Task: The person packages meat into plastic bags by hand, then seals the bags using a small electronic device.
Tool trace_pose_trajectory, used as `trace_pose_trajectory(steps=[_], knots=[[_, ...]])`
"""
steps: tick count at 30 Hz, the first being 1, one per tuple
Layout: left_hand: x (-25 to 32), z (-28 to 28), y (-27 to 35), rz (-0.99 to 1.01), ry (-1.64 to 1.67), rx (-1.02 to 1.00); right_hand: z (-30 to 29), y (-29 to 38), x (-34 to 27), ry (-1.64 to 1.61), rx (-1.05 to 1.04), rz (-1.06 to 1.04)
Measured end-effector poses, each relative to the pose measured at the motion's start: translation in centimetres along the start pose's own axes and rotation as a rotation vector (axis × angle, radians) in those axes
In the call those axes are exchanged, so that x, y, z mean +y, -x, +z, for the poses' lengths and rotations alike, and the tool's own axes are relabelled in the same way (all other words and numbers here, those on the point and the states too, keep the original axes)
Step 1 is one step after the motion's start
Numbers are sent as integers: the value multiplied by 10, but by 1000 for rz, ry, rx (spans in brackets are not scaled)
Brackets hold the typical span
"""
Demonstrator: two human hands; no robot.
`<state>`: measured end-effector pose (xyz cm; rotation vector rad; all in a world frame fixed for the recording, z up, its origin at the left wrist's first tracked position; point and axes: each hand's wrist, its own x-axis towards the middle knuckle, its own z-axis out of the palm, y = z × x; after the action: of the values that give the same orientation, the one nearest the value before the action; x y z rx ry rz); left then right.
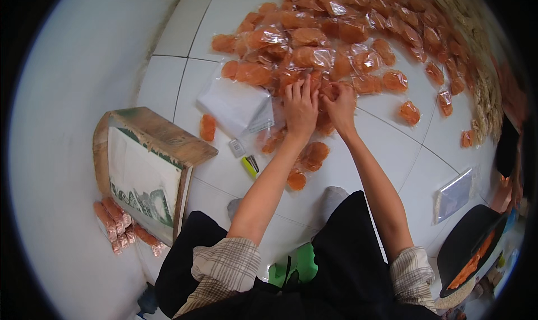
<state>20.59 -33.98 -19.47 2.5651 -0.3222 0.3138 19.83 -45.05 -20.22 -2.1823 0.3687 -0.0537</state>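
Note:
Both hands reach into the near edge of a large pile of clear plastic packets (309, 57) holding flat orange discs, perhaps crackers. My left hand (301, 108) rests over packets there, its fingers stretched forward; whether it grips one is hidden. Close beside it, my right hand (341, 106) has its thumb and bent fingers closed at an orange packet (325, 99). Left of the hands is a stack of clear plastic bags (235, 101). A yellow-green stapler (250, 166) and a small grey box (236, 148) lie nearer me. More orange packets (315, 156) lie below my wrists.
A worn wooden box (164, 131) stands at the left, with long orange packs (111, 219) beside it. At the right are a plastic bag pack (454, 196), a black basin (466, 248) holding orange pieces, and tan strands (483, 64). A green stool (300, 263) is beneath me.

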Motion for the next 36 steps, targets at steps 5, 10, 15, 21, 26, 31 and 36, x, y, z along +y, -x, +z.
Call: trace_pose_trajectory(steps=[5, 10, 15, 21, 26, 31, 36], knots=[[28, -59, 21, -176, 534, 67, -24, 37, -61, -504, 34, 113], [61, -134, 27, 45, 633, 267, -63, 75, -149, -628, 93, -204], [78, -243, 8, 241, 942, 325, -101, 116, -255, -822, -26, -431], [93, -385, 21, 511, 824, 275, -138, 181, -347, -988, -161, -626], [70, -439, 91, 403, 661, 454, -127, 239, -372, -1155, -474, -460], [46, -470, 124, 433, 443, 409, -98, 267, -387, -872, -453, -705], [24, -482, 131, 381, 216, 300, -62, 262, -386, -677, -335, -734]])
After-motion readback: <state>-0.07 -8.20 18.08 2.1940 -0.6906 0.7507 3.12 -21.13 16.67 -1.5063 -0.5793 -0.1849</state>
